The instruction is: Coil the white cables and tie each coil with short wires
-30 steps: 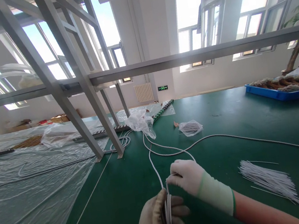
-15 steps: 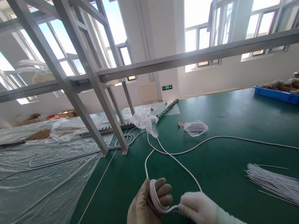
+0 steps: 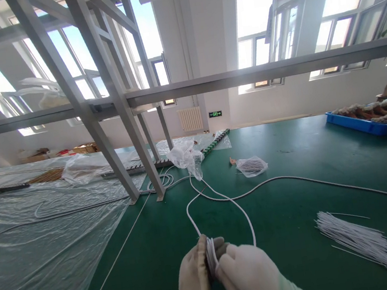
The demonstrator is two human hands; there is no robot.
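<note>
My left hand (image 3: 195,284), in a tan glove, grips a small coil of white cable (image 3: 212,256) wound around its fingers. My right hand (image 3: 250,278), in a white glove with a green cuff, presses against the coil from the right and pinches the cable there. From the coil a loop of the same white cable (image 3: 238,206) rises over the green table (image 3: 289,208) and runs off toward the far right and back to a crumpled plastic bag (image 3: 186,156).
A bundle of thin white ties (image 3: 358,239) lies to the right. A small clear bag of ties (image 3: 252,165) sits further back. Grey metal frame legs (image 3: 119,126) stand at left beside clear plastic sheeting (image 3: 43,252). A blue tray (image 3: 371,127) sits far right.
My right hand carried the cable down around the left hand and now sits against the coil. The coil on my left hand has gained a turn and the loose loop has shortened.
</note>
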